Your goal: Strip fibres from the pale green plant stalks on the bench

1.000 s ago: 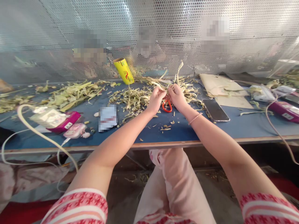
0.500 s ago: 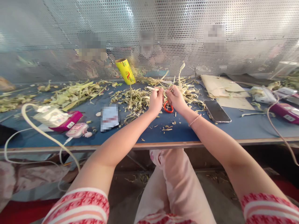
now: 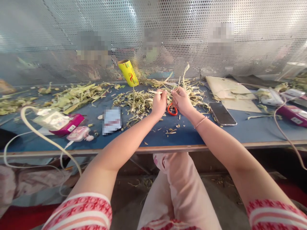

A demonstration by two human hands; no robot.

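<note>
Both my hands are raised just above the blue table (image 3: 168, 137), close together over a heap of pale dried leaf strips (image 3: 141, 99). My left hand (image 3: 159, 103) is closed in a pinch on a thin pale strip (image 3: 154, 92) that sticks out to the left. My right hand (image 3: 181, 100) is closed too, pinching strips that rise and curl upward (image 3: 184, 72). Red-handled scissors (image 3: 172, 110) lie on the table beneath and between the hands, partly hidden by them.
A yellow roll (image 3: 128, 73) stands tilted on a stick behind the heap. A dark phone (image 3: 222, 113) lies right of my right hand, with cardboard (image 3: 227, 91) behind it. At left are a pink box (image 3: 68, 123), a small pink device (image 3: 78, 133) and a white cable (image 3: 43, 135). A perforated metal screen (image 3: 168, 32) backs the table.
My left hand has drawn a thin strip out to the left and the hands have parted a little; both stay pinched on strips above the scissors.
</note>
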